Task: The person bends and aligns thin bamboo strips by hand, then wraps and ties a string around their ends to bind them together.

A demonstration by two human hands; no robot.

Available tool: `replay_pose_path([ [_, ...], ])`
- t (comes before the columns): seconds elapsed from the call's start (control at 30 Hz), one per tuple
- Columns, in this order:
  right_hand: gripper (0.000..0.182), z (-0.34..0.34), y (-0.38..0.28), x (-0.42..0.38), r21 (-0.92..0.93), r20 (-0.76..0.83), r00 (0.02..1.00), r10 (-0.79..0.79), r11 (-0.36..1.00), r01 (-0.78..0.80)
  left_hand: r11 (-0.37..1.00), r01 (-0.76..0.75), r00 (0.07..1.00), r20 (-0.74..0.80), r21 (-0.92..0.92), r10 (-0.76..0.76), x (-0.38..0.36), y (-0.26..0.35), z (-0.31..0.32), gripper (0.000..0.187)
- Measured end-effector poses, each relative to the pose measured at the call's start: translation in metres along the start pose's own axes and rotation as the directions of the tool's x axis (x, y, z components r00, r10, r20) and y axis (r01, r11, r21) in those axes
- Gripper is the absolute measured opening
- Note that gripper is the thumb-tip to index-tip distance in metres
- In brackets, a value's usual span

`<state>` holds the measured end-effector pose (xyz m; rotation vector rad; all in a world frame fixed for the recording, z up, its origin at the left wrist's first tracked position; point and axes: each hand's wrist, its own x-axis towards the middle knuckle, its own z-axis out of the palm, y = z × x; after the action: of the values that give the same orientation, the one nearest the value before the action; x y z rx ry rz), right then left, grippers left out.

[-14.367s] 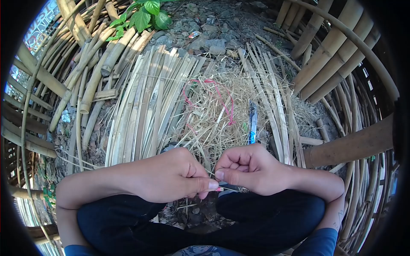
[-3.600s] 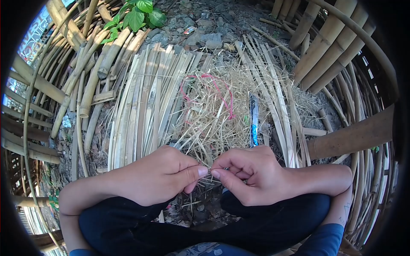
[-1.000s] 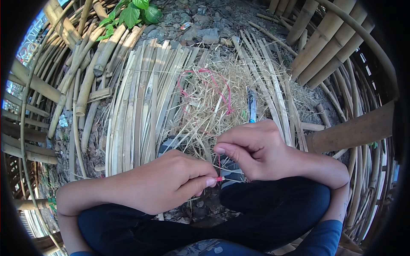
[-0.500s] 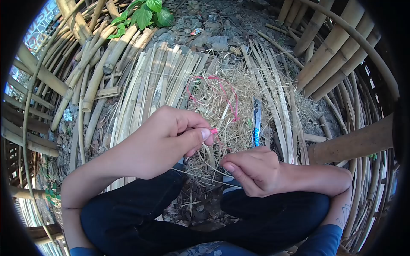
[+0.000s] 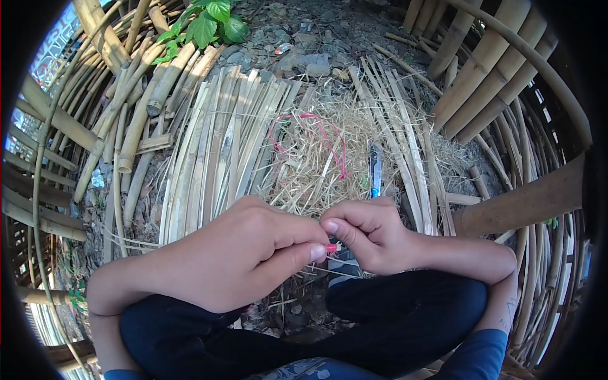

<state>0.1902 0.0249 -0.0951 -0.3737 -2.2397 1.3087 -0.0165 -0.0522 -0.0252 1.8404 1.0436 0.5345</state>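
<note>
My left hand [image 5: 253, 250] pinches a small piece wrapped in red string [image 5: 332, 247] between thumb and forefinger, above my crossed legs. Right beside it, my right hand [image 5: 367, 235] is closed, thumb against forefinger, close to the end of that piece; whatever is between its fingers is too small to make out. Beyond the hands, a loop of pink-red string [image 5: 342, 152] lies on a heap of pale shavings [image 5: 310, 180]. A knife with a dark blade [image 5: 375, 166] rests on the right side of the heap, its blue part partly hidden behind my right hand.
Split bamboo strips [image 5: 218, 139] lie left of the shavings, and more strips [image 5: 405, 152] lie to the right. Thick bamboo poles [image 5: 494, 63] stand at the upper right. A large pole [image 5: 522, 199] reaches in from the right. A leafy plant [image 5: 202, 28] grows at the upper left.
Both hands have come together lower down, over the gap between my legs. My left hand moved down and slightly right with the red-wrapped piece; my right hand moved up and slightly left.
</note>
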Motion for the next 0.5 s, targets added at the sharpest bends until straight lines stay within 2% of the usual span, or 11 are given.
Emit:
replay_pose_path([
  [0.07,0.009,0.006,0.000,-0.007,-0.028,0.005,0.999,-0.038,0.999,0.038,0.990,0.127,0.990,-0.053,-0.063,-0.131,0.001,0.002,-0.004,0.016],
  [0.1,0.008,0.012,0.003,-0.008,-0.030,-0.034,0.989,-0.142,0.990,0.141,0.983,0.165,0.983,-0.073,-0.080,-0.171,0.001,0.002,-0.005,0.017],
  [0.13,0.008,0.013,0.004,-0.009,-0.030,-0.034,0.989,-0.146,0.989,0.145,0.983,0.165,0.982,-0.075,-0.077,-0.170,0.001,0.000,-0.006,0.017],
  [0.2,0.008,0.014,-0.002,-0.009,-0.186,0.039,0.938,-0.345,0.920,0.346,0.949,0.252,0.952,-0.127,-0.189,-0.278,0.002,-0.008,-0.005,0.017],
  [0.23,0.011,0.011,-0.007,-0.007,-0.255,0.112,0.922,-0.370,0.886,0.386,0.949,0.252,0.952,-0.125,-0.188,-0.278,0.003,-0.008,-0.004,0.017],
  [0.3,0.012,0.004,-0.018,-0.003,-0.281,0.161,0.912,-0.378,0.868,0.410,0.980,0.198,0.980,-0.029,-0.022,-0.199,0.006,-0.008,0.000,0.016],
  [0.33,0.014,0.001,-0.022,-0.001,-0.305,0.214,0.897,-0.387,0.846,0.438,0.980,0.197,0.980,-0.024,-0.025,-0.197,0.005,-0.009,0.003,0.016],
  [0.4,0.015,-0.008,-0.029,0.003,-0.325,0.206,0.900,-0.383,0.841,0.432,0.999,0.039,0.999,-0.013,0.013,-0.039,0.004,-0.012,0.009,0.015],
  [0.43,0.016,-0.011,-0.029,0.004,-0.342,0.199,0.901,-0.386,0.834,0.433,0.998,0.054,0.997,0.052,0.023,-0.055,0.003,-0.009,0.007,0.014],
  [0.5,0.016,-0.011,-0.018,0.006,-0.291,0.140,0.913,-0.382,0.866,0.407,0.999,0.042,0.997,0.067,0.035,-0.044,0.000,0.000,0.005,0.014],
])
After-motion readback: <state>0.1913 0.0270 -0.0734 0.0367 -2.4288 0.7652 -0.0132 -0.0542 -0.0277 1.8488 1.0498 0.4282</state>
